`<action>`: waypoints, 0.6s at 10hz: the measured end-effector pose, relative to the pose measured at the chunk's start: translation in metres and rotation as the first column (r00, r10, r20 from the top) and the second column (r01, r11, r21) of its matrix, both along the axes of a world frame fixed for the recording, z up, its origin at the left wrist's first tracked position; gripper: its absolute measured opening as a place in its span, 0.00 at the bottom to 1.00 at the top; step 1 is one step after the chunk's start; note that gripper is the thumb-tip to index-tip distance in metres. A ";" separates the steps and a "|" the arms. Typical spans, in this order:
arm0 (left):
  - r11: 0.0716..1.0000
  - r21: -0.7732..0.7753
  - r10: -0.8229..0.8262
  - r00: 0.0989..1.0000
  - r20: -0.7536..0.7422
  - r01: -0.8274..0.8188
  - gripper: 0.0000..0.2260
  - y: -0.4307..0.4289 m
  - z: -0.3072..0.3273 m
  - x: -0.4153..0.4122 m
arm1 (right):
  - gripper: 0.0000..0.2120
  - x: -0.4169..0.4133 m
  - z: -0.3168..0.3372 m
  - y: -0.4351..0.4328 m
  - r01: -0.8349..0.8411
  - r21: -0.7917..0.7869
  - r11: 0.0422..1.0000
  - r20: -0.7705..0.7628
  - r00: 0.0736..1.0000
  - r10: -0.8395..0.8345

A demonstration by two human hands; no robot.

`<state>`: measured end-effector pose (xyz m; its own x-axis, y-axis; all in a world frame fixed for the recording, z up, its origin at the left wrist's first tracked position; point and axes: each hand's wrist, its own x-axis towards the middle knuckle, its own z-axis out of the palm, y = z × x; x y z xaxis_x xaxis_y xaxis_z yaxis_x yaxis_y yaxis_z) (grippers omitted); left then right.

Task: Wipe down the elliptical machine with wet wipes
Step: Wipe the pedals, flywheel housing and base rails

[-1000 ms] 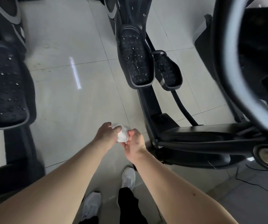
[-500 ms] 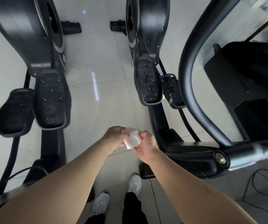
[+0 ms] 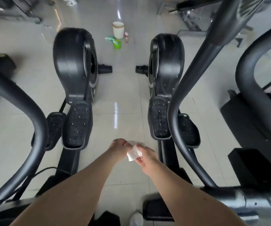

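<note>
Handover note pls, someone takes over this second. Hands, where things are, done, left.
Left hand: pinches the wipe at its upper edge.
Right hand: pinches the same wipe from the other side.
Wipe: white and crumpled, held in the air over the aisle, touching neither machine.
Machines: left elliptical and right elliptical flank the aisle. A white bucket stands on the floor beyond them.
Done: cannot tell which surfaces have been wiped.
Left: put the wipe to a machine, probably handles and pedals.
</note>
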<state>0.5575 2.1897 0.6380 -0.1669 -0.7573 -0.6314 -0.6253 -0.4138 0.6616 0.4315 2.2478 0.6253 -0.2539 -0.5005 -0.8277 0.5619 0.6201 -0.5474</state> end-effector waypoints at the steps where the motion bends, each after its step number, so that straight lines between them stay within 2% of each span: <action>1: 0.998 -0.052 0.023 1.000 0.012 -0.023 0.06 -0.017 0.016 -0.001 | 0.12 -0.003 0.015 -0.017 -0.091 0.006 0.996 -0.123 0.988 0.091; 2: 0.996 -0.079 0.048 0.999 0.017 -0.047 0.05 -0.041 0.026 0.004 | 0.12 0.001 0.025 -0.039 -0.198 0.070 0.978 -0.255 0.944 0.209; 3: 0.995 -0.096 0.026 1.000 0.011 -0.025 0.08 -0.071 0.033 0.012 | 0.10 0.010 0.036 -0.068 -0.222 0.125 0.967 -0.301 0.920 0.250; 4: 0.992 -0.123 0.020 1.000 0.021 -0.017 0.09 -0.105 0.037 0.021 | 0.04 0.023 0.045 -0.102 -0.251 0.080 0.965 -0.279 0.923 0.264; 5: 0.990 -0.142 0.021 0.999 0.029 -0.016 0.10 -0.145 0.042 0.024 | 0.06 0.034 0.061 -0.144 -0.242 0.072 0.968 -0.322 0.913 0.252; 6: 0.989 -0.151 0.010 0.998 0.061 -0.001 0.12 -0.185 0.048 0.024 | 0.08 0.042 0.073 -0.178 -0.221 0.153 0.963 -0.404 0.876 0.265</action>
<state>0.5814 2.0046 0.6859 -0.1268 -0.8455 -0.5187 -0.6650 -0.3156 0.6769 0.4730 2.0697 0.6984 -0.4672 -0.5120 -0.7208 0.1202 0.7709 -0.6255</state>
